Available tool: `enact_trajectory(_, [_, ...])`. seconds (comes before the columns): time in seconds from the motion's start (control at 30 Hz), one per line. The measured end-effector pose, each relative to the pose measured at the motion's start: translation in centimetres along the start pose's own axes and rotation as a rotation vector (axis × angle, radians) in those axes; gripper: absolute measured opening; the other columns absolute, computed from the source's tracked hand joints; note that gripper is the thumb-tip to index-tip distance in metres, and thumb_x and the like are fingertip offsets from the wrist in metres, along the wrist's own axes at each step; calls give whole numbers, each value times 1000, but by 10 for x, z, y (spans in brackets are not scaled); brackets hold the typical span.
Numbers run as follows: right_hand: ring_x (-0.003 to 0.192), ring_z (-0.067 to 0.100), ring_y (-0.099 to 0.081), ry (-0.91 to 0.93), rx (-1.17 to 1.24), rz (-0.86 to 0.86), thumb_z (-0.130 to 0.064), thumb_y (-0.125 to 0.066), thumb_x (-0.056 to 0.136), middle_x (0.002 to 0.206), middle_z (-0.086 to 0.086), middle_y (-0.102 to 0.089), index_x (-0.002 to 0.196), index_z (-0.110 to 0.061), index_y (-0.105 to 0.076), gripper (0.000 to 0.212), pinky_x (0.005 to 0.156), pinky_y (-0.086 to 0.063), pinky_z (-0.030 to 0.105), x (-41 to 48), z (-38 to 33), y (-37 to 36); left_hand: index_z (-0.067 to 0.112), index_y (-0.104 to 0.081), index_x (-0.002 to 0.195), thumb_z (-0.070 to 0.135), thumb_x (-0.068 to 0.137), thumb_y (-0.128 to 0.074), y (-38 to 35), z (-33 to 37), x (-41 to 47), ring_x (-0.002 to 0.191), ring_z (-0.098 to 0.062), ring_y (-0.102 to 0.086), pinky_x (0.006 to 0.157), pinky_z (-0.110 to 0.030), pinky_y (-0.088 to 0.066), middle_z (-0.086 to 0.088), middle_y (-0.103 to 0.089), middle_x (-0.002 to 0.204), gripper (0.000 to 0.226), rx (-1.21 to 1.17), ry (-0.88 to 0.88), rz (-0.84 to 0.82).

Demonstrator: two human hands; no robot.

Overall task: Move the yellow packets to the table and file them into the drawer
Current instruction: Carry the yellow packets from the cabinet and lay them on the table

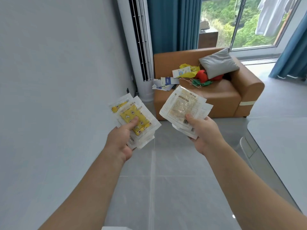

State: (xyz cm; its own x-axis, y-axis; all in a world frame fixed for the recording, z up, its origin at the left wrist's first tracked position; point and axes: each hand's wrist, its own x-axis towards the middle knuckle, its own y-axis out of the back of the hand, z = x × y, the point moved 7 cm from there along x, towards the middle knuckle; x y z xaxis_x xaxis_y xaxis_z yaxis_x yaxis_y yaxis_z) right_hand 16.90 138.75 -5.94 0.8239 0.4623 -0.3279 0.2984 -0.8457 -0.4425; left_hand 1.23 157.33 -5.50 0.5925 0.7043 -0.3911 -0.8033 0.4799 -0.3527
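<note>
The fanned stack of clear plastic packets with yellow printed contents [132, 117] lies in the left hand [120, 140]. The thumb presses across the top packet and the fingers curl beneath, a clamp that likely keeps the slippery sleeves from sliding apart. A second stack of clear packets, turned pale printed label side up [181, 106], is gripped the same way by the right hand [205, 136], with the thumb on top near the lower edge. Splitting the load between two hands looks like a way to carry the whole lot in one trip.

Both stacks are held in the air above the grey tiled floor [159, 188], apart from each other, and neither is set down on anything yet. The pale rounded counter [282, 146] shows at the right edge, near the right hand, so I judge this to be the carrying step, with the setting down to come. No drawer is in view.

Beyond the packets stands a tan leather sofa [224, 98] strewn with paper bags and a grey cushion [217, 63]. A white tower air conditioner [137, 39] stands beside it against the wall.
</note>
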Motion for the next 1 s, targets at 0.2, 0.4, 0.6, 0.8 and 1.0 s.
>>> enact_trajectory(0.2, [86, 16, -75, -9, 1, 80, -9, -69, 95, 102, -1, -76, 104, -22, -65, 17, 67, -57, 31, 54, -25, 51, 21, -70, 122, 19, 89, -74, -68, -35, 48, 98, -27, -75, 90, -56, -57, -4, -77, 109, 34, 34, 72, -56])
enact_trajectory(0.4, [83, 14, -75, -25, 8, 188, -10, -71, 94, 97, -3, -77, 101, -23, -65, 15, 63, -56, 30, 116, -42, 96, 20, -73, 117, 16, 87, -74, -133, -63, 108, 100, -27, -74, 94, -56, -55, -4, -77, 107, 30, 101, 154, -96])
enact_trajectory(0.6, [80, 12, -74, -1, 29, 317, -10, -70, 95, 93, -5, -77, 100, -24, -65, 16, 59, -55, 28, 208, -67, 139, 17, -72, 118, 14, 86, -74, -216, -85, 201, 99, -30, -74, 92, -56, -55, -6, -77, 108, 32, 151, 235, -175])
enact_trajectory(0.8, [94, 21, -75, 18, 61, 484, -12, -72, 93, 105, 1, -77, 113, -20, -66, 23, 71, -59, 35, 306, -99, 173, 19, -73, 117, 16, 84, -77, -317, -97, 312, 101, -28, -74, 96, -56, -54, -4, -77, 108, 34, 242, 319, -299])
enact_trajectory(1.0, [84, 17, -75, 72, 151, 664, -10, -69, 95, 101, 0, -78, 109, -19, -67, 17, 58, -56, 27, 375, -141, 221, 16, -70, 121, 14, 85, -77, -441, -114, 388, 101, -26, -74, 92, -51, -56, -4, -77, 109, 37, 334, 394, -484])
